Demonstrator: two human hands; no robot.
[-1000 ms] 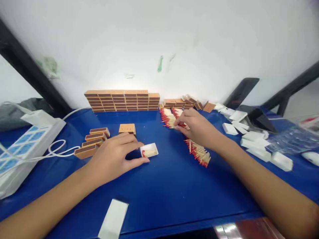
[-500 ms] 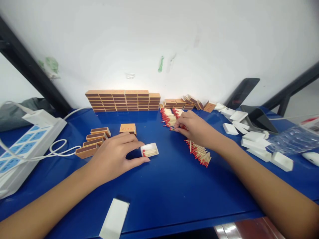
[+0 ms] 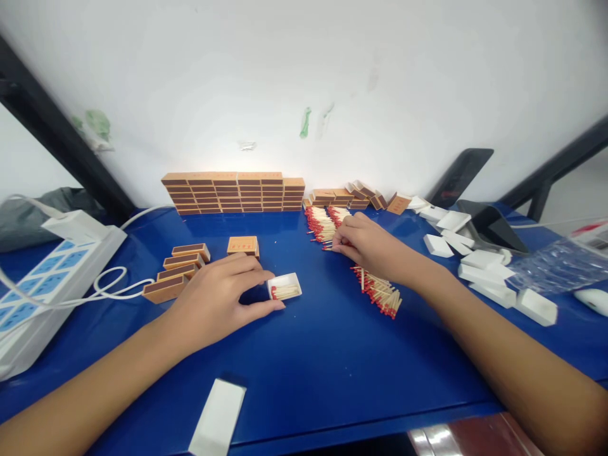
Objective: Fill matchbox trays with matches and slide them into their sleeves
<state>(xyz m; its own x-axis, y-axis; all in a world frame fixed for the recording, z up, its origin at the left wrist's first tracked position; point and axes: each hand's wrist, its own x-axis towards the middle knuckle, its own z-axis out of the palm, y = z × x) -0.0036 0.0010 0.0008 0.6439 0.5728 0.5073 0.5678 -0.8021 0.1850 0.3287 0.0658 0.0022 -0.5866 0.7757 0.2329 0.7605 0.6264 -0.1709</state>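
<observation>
My left hand (image 3: 216, 297) steadies a small white matchbox tray (image 3: 291, 279) on the blue table, its thumb and forefinger at the near-left end. Inside the tray lie several red-headed matches (image 3: 285, 292). At the loose match pile (image 3: 321, 223), my right hand (image 3: 368, 244) has its fingertips pinched together; a red match head pokes out beside them, and the rest of the pinch is hidden. More matches (image 3: 382, 294) are spread below that wrist. An orange matchbox (image 3: 242, 245) sits just beyond my left hand.
Stacked matchboxes (image 3: 232, 193) line the wall, and several stand on edge (image 3: 171, 285) at the left. White trays (image 3: 484, 266) are heaped at the right. A power strip (image 3: 52, 278) with cables occupies the left edge. One white box piece (image 3: 218, 415) lies near the front edge.
Almost nothing differs: both hands stay in place, with the right fingertips still at the match pile. The view has shifted very slightly.
</observation>
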